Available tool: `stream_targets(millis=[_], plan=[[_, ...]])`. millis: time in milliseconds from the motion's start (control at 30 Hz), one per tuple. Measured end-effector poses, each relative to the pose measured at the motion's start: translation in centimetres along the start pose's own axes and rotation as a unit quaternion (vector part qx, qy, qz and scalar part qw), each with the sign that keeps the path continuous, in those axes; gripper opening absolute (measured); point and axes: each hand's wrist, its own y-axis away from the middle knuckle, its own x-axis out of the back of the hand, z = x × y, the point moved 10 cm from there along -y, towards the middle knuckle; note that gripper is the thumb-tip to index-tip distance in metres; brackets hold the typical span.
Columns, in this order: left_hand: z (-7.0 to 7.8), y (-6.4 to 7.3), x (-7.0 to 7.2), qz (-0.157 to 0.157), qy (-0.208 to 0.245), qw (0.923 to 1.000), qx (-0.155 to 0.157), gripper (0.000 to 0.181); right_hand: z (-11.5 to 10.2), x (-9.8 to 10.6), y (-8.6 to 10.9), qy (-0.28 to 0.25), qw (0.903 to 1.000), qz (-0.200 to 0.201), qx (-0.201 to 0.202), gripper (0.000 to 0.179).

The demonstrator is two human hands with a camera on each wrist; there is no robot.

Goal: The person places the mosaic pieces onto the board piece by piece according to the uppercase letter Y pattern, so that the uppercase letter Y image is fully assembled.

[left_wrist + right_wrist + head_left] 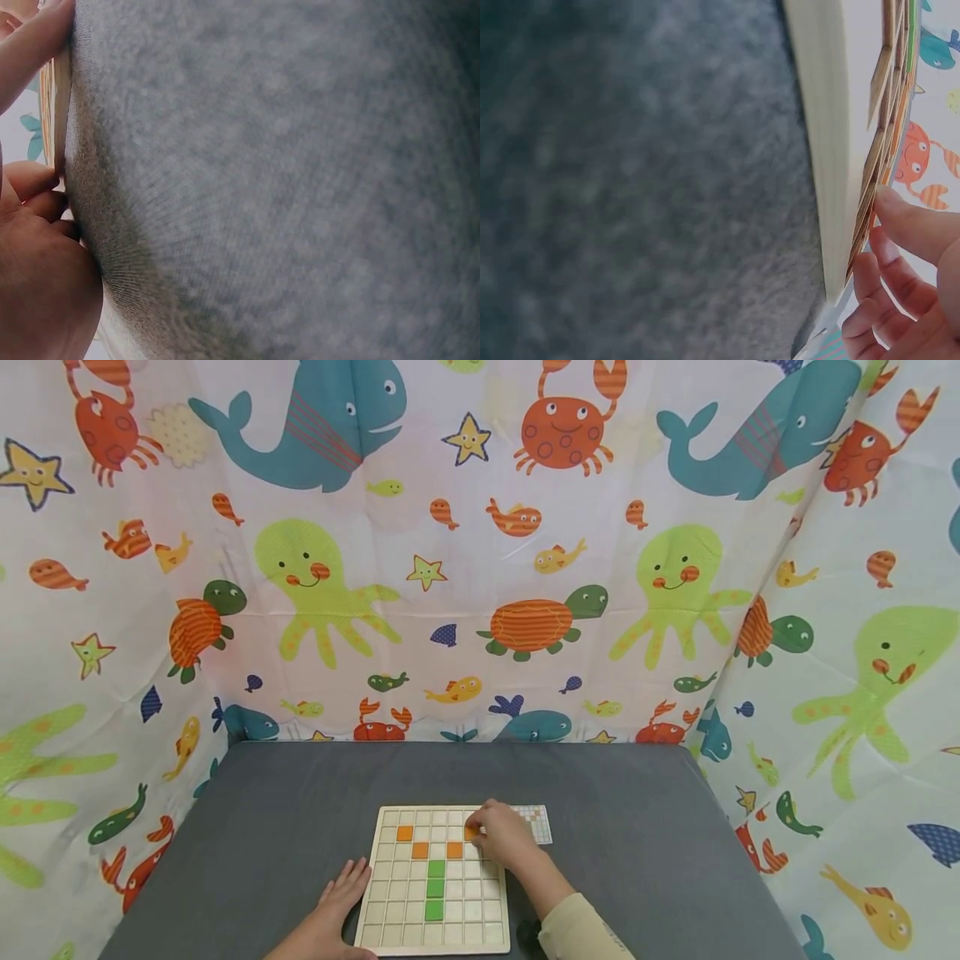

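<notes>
A square wooden grid board (pixel 473 890) lies on the grey table. My left hand (pixel 337 906) rests against its left edge with extended fingers, the thumb by the near edge; the left wrist view shows the board's side between thumb and fingers. Over the far right part of the board, my right hand (pixel 504 832) pinches an orange tile (pixel 470 833), partly covered by the fingers. In the right wrist view its thumb (pixel 907 221) and fingertips meet the board's top. Other orange tiles (pixel 405 833) and a column of three green tiles (pixel 435 887) sit in the cells.
A small printed grid card (pixel 538 828) lies beyond the board's right side, partly behind the right hand. Beside the right sleeve is a dark object (pixel 529 935), mostly hidden. A sea-animal curtain (pixel 450 568) surrounds the grey table (pixel 300 793).
</notes>
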Motion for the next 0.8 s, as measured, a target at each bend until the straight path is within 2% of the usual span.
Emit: stream_targets(millis=[100, 333, 500, 667, 800], plan=[[-0.3, 0.0, -0.2, -0.003, 0.011, 0.9999, 0.007, 0.114, -0.1, -0.1, 0.0, -0.008, 1.0, -0.005, -0.003, 0.022], [0.1, -0.1, 0.0, -0.003, 0.008, 0.9999, -0.012, 0.114, 0.1, 0.4, -0.2, -0.024, 0.9996, 0.008, -0.007, 0.019], [-1.2, -0.5, -0.2, -0.002, 0.021, 0.9998, 0.002, 0.115, 0.6, 0.2, -0.1, -0.065, 0.9978, 0.001, -0.013, 0.025], [-2.1, -0.9, -0.4, 0.003, 0.029, 0.9996, -0.004, 0.117, 1.0, 0.9, 0.8, -0.095, 0.9953, 0.011, -0.015, 0.025], [-1.9, -0.7, -0.2, -0.007, 0.038, 0.9992, 0.007, 0.117, 1.5, 2.0, 1.8, -0.101, 0.9945, 0.022, -0.018, 0.024]])
